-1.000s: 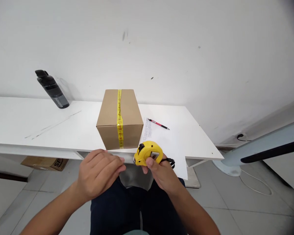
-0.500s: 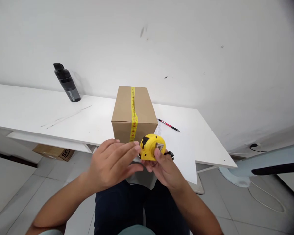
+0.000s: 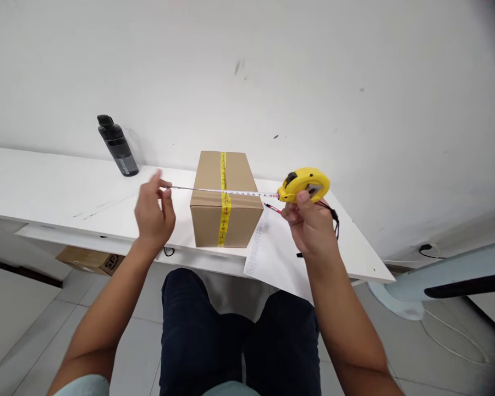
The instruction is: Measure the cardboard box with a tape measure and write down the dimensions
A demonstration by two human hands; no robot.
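Observation:
My right hand (image 3: 311,220) is wrapped round the case of a yellow tape measure (image 3: 307,185), whose black wrist strap (image 3: 335,217) dangles beside it. From the case a white blade (image 3: 243,192) with printed numbers runs leftward, above the near part of a cardboard box (image 3: 208,223). My left hand (image 3: 155,212) grips the far end of that blade between its fingers, left of the box. Yellow printed tape (image 3: 225,212) runs along the middle of the box's top and down its front. Whether the blade touches the box top, I cannot tell.
The box stands on a white desk (image 3: 160,176) against a wall. A black bottle (image 3: 119,148) is at the back left. Printed paper (image 3: 276,258) hangs past the front edge, with a red and black pen (image 3: 273,208) partly hidden. Another carton (image 3: 88,258) lies under the desk.
The blade has been drawn out of the case. My hands have moved apart and up, the left going left and the right going right, so the blade spans the box.

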